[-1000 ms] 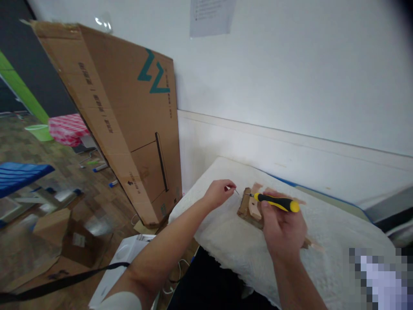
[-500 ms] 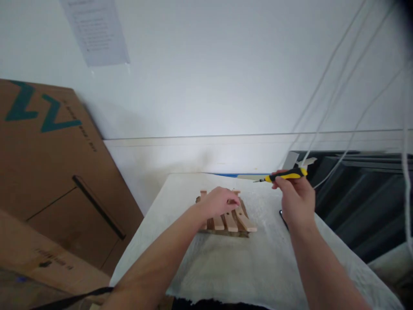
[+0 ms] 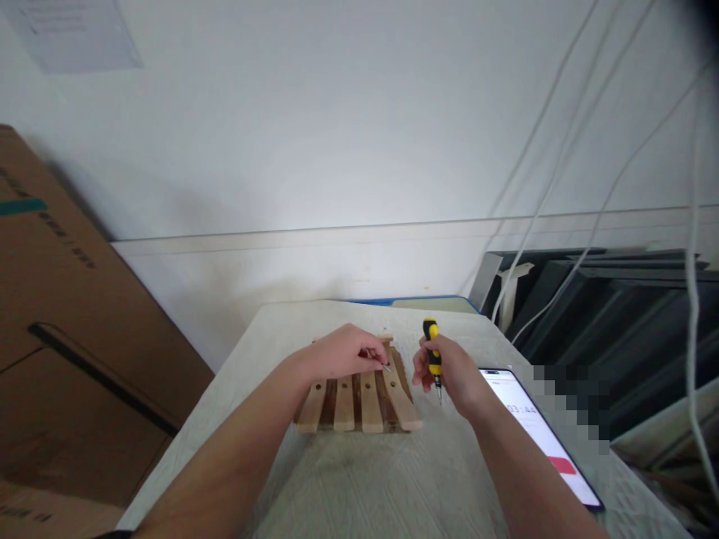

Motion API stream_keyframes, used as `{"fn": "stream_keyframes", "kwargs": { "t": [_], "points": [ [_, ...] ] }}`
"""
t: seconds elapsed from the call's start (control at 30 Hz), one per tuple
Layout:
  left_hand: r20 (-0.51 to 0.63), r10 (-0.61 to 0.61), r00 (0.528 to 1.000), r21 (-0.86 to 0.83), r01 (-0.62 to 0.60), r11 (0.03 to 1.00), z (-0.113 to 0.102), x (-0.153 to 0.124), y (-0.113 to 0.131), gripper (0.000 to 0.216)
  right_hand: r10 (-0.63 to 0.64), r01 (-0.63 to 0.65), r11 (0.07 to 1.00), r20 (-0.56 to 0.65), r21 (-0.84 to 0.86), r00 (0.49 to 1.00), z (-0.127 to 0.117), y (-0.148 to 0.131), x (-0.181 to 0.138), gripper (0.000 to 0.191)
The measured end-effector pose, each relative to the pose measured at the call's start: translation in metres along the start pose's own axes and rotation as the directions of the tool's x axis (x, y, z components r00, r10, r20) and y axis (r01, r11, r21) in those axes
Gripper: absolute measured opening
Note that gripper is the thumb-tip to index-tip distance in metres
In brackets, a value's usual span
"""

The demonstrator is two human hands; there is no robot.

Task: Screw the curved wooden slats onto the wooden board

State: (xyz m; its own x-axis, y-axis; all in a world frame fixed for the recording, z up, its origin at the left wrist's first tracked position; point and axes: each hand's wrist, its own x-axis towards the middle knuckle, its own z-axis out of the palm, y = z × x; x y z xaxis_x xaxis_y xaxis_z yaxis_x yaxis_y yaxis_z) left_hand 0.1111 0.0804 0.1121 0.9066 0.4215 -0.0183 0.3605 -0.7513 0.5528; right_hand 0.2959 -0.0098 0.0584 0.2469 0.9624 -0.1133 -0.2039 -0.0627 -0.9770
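Observation:
My left hand (image 3: 351, 352) is closed in a pinch over the right part of a slatted wooden piece (image 3: 371, 408). A small screw (image 3: 386, 367) shows at its fingertips, close to the rightmost slat. Several pale slats with dark round spots lie across a darker brown wood base; my left hand hides their far parts. To the right of the wood, my right hand (image 3: 449, 367) grips a yellow and black screwdriver (image 3: 434, 352). Its metal tip points down toward the white covered table (image 3: 359, 486).
A phone (image 3: 539, 430) with a lit timer screen lies right of my right hand. Behind the table rises a white wall (image 3: 348, 135). A large cardboard box (image 3: 84, 359) stands at left. Dark panels (image 3: 629, 299) and white cables (image 3: 562, 142) are at right.
The screwdriver has turned from nearly level, pointing left, to tip down, and my right hand has come nearer the wood. The view has shifted, showing more of the phone. My left hand still pinches.

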Motion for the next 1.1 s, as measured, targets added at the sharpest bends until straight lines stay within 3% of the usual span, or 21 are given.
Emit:
{"fn": "stream_keyframes", "kwargs": {
  "t": [0.1,0.2,0.47,0.67,1.1],
  "points": [
    [0.015,-0.027,1.0,0.031,0.027,0.999,-0.001,0.0,0.0,0.013,0.141,-0.136,0.988,0.062,-0.08,0.988,0.004,0.005,-0.002,0.022],
    [0.028,-0.011,1.0,0.029,0.01,1.0,0.002,0.002,-0.001,0.013,0.177,-0.171,0.978,0.047,-0.121,0.983,0.007,0.008,-0.002,0.019],
    [0.091,0.088,0.992,0.08,-0.095,0.992,0.01,0.011,-0.002,0.018,0.131,-0.129,0.979,0.0,-0.16,0.991,0.007,0.007,0.0,0.013],
    [0.13,0.067,0.989,0.078,-0.078,0.994,0.01,0.011,0.002,0.017,0.177,-0.183,0.949,-0.047,-0.257,0.983,0.011,0.007,0.002,0.01],
    [0.132,0.012,0.991,0.056,-0.02,0.998,0.012,0.014,0.002,0.017,0.057,-0.079,0.935,-0.074,-0.346,0.996,0.009,0.011,0.007,0.011]
  ]
}}
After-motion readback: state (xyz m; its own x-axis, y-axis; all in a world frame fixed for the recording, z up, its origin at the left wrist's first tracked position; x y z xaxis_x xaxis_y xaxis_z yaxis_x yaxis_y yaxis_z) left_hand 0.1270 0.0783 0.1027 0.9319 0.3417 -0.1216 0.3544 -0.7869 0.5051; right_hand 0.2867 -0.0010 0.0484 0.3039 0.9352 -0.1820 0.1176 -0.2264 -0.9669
